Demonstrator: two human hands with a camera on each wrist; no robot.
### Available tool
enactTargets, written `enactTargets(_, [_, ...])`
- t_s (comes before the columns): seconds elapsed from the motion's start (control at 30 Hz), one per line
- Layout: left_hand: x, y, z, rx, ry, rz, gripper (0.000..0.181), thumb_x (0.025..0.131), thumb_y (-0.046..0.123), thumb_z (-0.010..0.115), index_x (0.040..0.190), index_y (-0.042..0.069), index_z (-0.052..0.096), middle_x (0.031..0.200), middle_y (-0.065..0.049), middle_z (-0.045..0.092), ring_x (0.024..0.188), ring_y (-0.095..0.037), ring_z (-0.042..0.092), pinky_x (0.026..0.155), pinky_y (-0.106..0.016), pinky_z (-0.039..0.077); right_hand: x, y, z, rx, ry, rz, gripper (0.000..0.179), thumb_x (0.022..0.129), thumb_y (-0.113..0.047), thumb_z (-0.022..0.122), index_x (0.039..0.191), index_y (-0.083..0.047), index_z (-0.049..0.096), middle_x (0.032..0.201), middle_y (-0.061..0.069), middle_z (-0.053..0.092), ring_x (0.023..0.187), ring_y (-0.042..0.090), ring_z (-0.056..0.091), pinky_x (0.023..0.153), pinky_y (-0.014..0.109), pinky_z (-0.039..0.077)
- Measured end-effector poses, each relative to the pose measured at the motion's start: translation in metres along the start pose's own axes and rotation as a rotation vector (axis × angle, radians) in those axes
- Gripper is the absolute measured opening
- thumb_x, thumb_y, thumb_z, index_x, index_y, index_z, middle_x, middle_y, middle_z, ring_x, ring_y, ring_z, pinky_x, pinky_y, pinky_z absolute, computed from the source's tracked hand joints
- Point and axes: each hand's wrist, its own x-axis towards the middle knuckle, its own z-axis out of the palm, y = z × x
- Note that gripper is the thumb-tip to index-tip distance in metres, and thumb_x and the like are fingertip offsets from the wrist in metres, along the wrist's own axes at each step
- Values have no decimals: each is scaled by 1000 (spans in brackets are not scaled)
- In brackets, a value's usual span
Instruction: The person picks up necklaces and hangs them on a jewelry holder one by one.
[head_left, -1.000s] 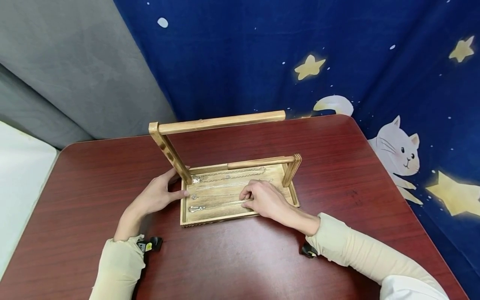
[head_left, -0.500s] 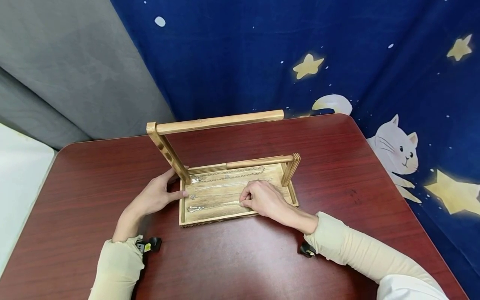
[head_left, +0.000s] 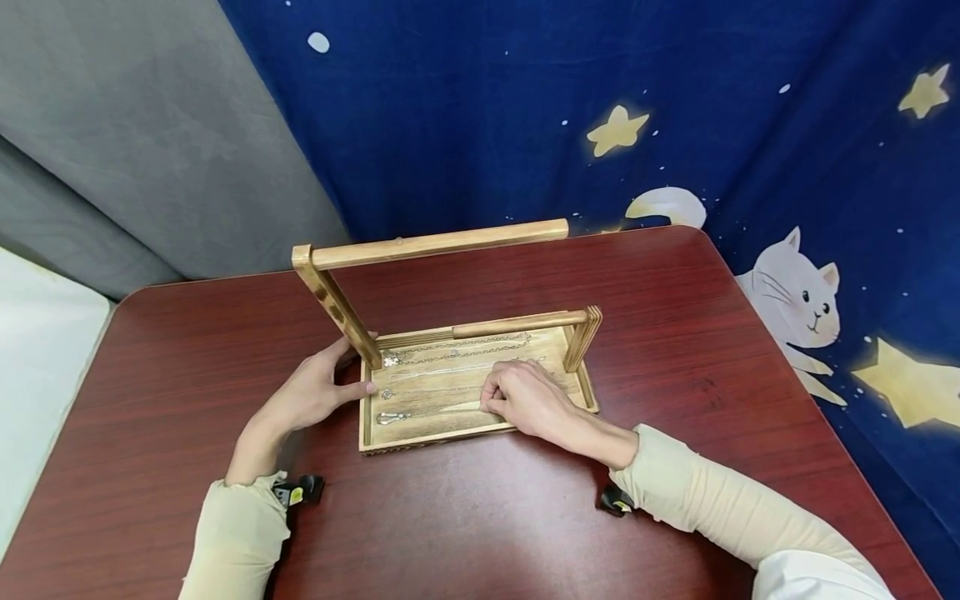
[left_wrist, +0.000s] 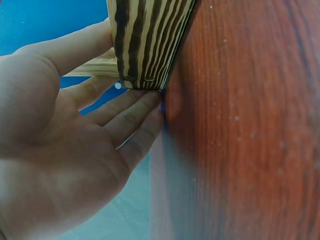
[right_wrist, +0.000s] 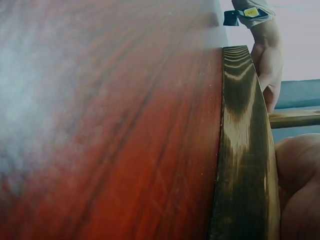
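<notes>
A shallow wooden tray (head_left: 365,433) with raised handles stands on the table, with several fine necklaces laid lengthwise in it. The front necklace (head_left: 393,417) has a silvery pendant at the left, and its chain runs to my right hand (head_left: 534,398). The fingertips there pinch the chain, though the hand itself mostly hides the pinch. My left hand (head_left: 311,386) holds the tray's left end, thumb over the rim and fingers at the back corner. In the left wrist view, those fingers (left_wrist: 127,120) touch the striped end wall. Behind lies a thicker chain necklace (head_left: 465,353).
One tall handle bar (head_left: 442,245) rises above the tray's left end. A lower bar (head_left: 521,324) spans the tray's back side on the right. The reddish-brown table (head_left: 435,525) reaches back to a blue curtain (head_left: 465,117) with stars and a cat.
My right hand has moved slightly left over the first half second, still pinching the front necklace's chain, which shifts a little. The left hand and the tray stay put.
</notes>
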Motion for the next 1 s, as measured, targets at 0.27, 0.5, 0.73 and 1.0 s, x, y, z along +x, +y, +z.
enactTargets(0.27, [0, 0, 1, -5, 2, 4, 71, 88, 21, 78, 149, 14, 43, 145, -12, 52, 139, -36, 38, 107, -56, 33, -3, 1, -4, 4, -15, -38, 9, 87, -17, 75, 82, -23, 71, 77, -15, 60, 74, 5, 55, 96, 38, 44])
enactTargets(0.5, [1, -2, 1, -13, -1, 14, 69, 88, 21, 78, 148, 12, 44, 143, -13, 53, 138, -34, 40, 107, -55, 34, -5, 1, -7, 96, -41, -5, 7, 90, -19, 74, 86, -23, 71, 82, -15, 60, 78, 4, 54, 80, 29, 47])
enactTargets(0.73, [1, 0, 1, -16, -6, 16, 69, 89, 20, 77, 149, 13, 43, 143, -13, 53, 138, -34, 40, 107, -55, 34, -5, 0, -11, 171, -70, 43, 8, 93, -20, 71, 86, -23, 69, 81, -13, 60, 76, 3, 54, 71, 24, 48])
enactTargets(1.0, [0, 1, 0, -22, -17, 7, 70, 90, 21, 77, 150, 15, 42, 146, -12, 50, 140, -33, 36, 108, -56, 32, -3, 1, -16, 356, -136, 28, 8, 97, -19, 67, 88, -20, 66, 82, -12, 70, 76, 5, 62, 71, 26, 50])
